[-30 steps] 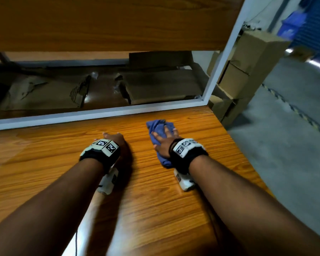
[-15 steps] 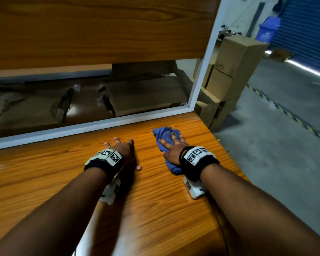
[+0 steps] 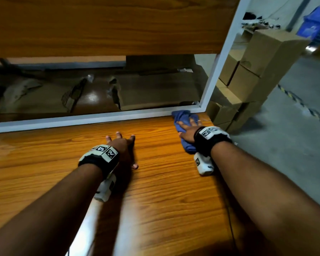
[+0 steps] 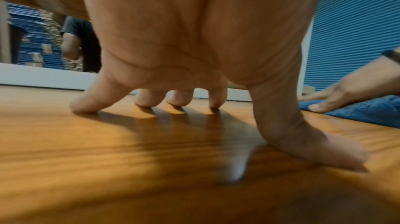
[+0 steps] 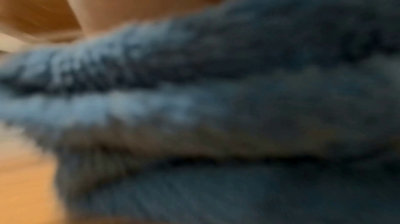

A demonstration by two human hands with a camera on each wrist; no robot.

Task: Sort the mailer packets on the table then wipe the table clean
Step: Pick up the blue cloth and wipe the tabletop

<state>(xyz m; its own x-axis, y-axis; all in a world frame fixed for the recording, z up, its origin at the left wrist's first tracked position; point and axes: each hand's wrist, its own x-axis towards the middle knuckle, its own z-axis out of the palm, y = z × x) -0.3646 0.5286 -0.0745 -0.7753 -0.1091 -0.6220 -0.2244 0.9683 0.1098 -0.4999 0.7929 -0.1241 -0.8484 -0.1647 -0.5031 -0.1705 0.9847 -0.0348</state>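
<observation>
A crumpled blue cloth point(image 3: 182, 118) lies on the wooden table point(image 3: 155, 191) at its far right corner, against the white frame rail point(image 3: 81, 120). My right hand point(image 3: 188, 129) presses flat on the cloth with fingers spread. The cloth point(image 5: 216, 99) fills the blurred right wrist view, and the cloth point(image 4: 368, 113) also shows at the right of the left wrist view. My left hand point(image 3: 122, 143) rests on the bare table left of the cloth, fingers straight and spread, tips on the wood point(image 4: 149, 103). No mailer packets are in view.
A wooden shelf board point(image 3: 100, 24) hangs over the table's back. Behind the rail lie flattened cardboard pieces point(image 3: 155, 93). Stacked cardboard boxes point(image 3: 257, 71) stand on the grey floor right of the table's edge. Another person point(image 4: 80, 43) stands far off.
My right hand has pushed the blue cloth away from me and rightward, up to the white rail at the table's corner. My left hand stays flat on the wood.
</observation>
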